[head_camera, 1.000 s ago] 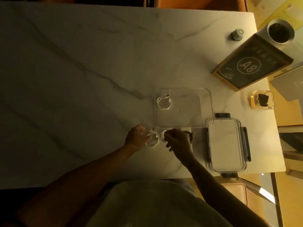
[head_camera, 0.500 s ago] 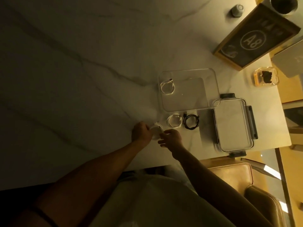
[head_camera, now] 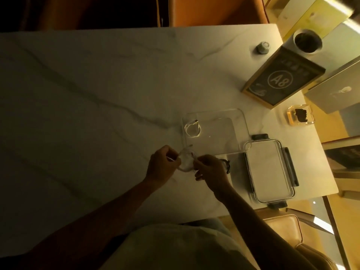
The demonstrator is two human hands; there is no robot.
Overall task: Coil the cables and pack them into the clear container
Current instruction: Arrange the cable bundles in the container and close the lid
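Both hands now lifted w/ a white coiled cable [head_camera: 186, 161] held between them, just short of the clear container [head_camera: 229, 131] near edge. 1 s ago that coil lay flat on the counter [head_camera: 97, 114] under the left hand [head_camera: 160, 165]; now it hangs off the surface, left fingers pinching its left side, right hand [head_camera: 211, 170] pinching its right side. Right hand has gone from the 2nd white coil beside it to this one. That 2nd white coil, seen 0.5 s ago by the container's near edge, is now hidden. Black cable [head_camera: 226, 165] only part visible past the right hand.
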